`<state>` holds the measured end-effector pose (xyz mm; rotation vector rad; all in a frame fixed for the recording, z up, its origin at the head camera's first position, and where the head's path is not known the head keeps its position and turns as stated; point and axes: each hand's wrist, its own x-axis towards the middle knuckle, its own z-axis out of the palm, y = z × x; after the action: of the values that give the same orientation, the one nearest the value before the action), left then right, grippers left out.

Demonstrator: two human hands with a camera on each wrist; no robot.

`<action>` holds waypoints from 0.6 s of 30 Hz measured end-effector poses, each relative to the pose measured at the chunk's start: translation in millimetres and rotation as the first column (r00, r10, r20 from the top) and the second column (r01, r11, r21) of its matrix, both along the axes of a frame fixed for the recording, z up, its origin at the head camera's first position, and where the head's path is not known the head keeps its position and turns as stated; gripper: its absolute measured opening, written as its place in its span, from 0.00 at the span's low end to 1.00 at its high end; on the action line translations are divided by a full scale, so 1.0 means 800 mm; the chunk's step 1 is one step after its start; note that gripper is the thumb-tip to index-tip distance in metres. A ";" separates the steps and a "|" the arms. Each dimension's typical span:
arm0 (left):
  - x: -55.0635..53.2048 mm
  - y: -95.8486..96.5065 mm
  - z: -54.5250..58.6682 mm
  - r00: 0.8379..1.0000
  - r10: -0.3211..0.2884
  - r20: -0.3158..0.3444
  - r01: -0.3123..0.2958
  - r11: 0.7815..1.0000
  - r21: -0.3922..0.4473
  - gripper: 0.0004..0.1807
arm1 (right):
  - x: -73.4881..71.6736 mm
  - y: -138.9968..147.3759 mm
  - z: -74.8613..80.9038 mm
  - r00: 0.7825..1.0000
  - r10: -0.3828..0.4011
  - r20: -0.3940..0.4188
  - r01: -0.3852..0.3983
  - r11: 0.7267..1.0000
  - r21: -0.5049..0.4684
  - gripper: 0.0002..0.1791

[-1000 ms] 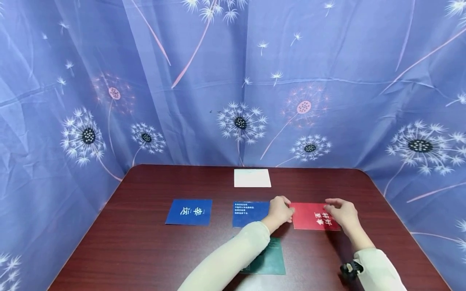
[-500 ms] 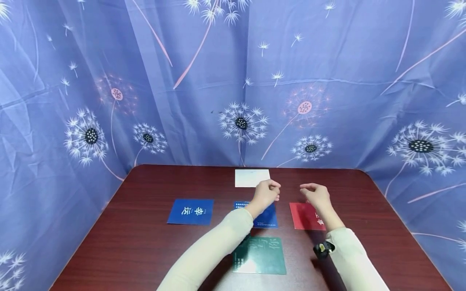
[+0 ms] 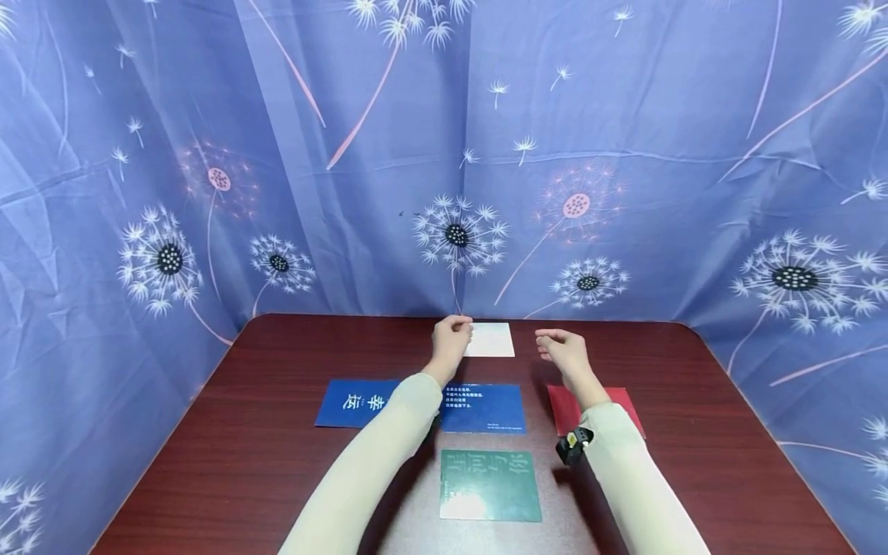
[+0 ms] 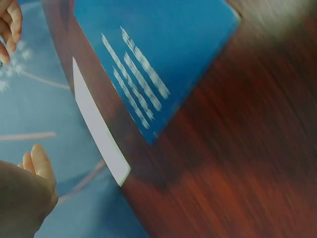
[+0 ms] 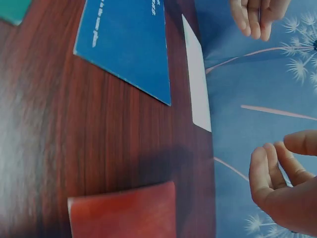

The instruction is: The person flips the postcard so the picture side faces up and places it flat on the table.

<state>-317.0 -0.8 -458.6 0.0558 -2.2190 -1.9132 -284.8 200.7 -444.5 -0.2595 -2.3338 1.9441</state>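
My left hand [image 3: 447,348] is raised at the left end of a white card [image 3: 491,340] and overlaps it in the head view. Its fingers are loosely bent and hold nothing. To the right of that card is my right hand [image 3: 565,356], its fingers [image 5: 273,166] relaxed with a gap to the thumb. Below the right hand lies a red card [image 3: 624,405], partly hidden by the wrist and sleeve. A blue card with white lines of text [image 3: 489,408] lies in the middle, and a second blue card [image 3: 347,402] lies left of it, partly behind the left sleeve.
Nearer the front, a green card [image 3: 491,486] with a glossy reflection lies on the dark red wooden table [image 3: 229,478]. A blue curtain with dandelion prints [image 3: 375,231] hangs right behind the table's back edge. A small black device [image 3: 574,445] sits at the right wrist.
Both hands have left the red card and moved left and toward the back of the table, the left hand reaching the white card. The cards have stayed in place.
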 end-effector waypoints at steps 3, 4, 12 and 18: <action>-0.006 -0.013 -0.001 0.999 0.010 0.030 -0.011 1.000 0.020 0.11 | -0.009 -0.008 -0.005 1.000 -0.024 -0.006 0.024 0.999 -0.044 0.17; -0.008 -0.017 -0.003 0.999 0.005 0.045 -0.006 0.999 0.037 0.12 | -0.012 -0.011 -0.007 1.000 -0.030 -0.007 0.030 0.998 -0.046 0.17; -0.068 -0.036 -0.068 0.996 -0.043 0.073 0.029 0.982 0.189 0.22 | -0.029 -0.032 -0.023 0.999 -0.031 0.014 0.032 0.997 -0.075 0.20; -0.122 -0.039 -0.132 0.990 -0.043 0.133 0.019 0.984 0.180 0.31 | -0.040 -0.043 -0.033 0.998 0.023 0.059 -0.017 0.996 -0.093 0.24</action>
<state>-414.2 -31.7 -564.1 0.1862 -2.1360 -2.1819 -316.6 166.0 -470.8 -0.3074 -2.2944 2.0851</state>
